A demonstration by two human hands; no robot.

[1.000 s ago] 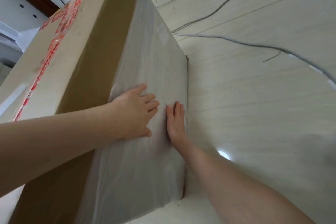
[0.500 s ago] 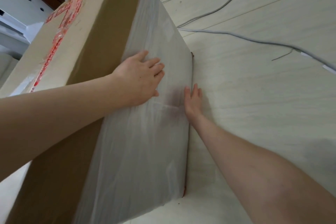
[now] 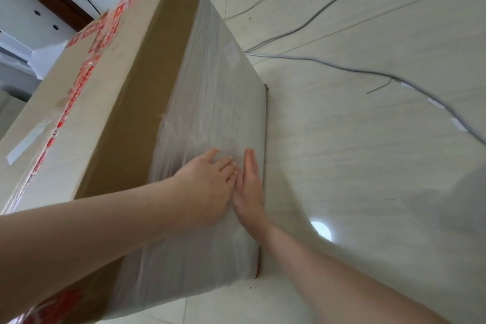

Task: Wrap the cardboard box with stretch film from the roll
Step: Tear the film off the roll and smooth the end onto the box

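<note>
Cloudy stretch film [image 3: 210, 102] covers the floor-side band of the cardboard box [image 3: 126, 87], whose long axis runs roughly 6 to 12 o'clock. I note the left hand [image 3: 207, 187] and right hand [image 3: 249, 187] pressed flat on the film, touching each other and gripping nothing. Bare cardboard lies at 10 o'clock, nearer the left hand. The roll is not in view.

Brown box under cloudy film

The box [image 3: 126, 102] is tan-brown with red-and-white printed tape [image 3: 86, 71]; the film [image 3: 210, 102] is milky white and streaked; the floor [image 3: 368, 152] is pale cream with faint grain; the cable [image 3: 342, 67] is grey.
</note>
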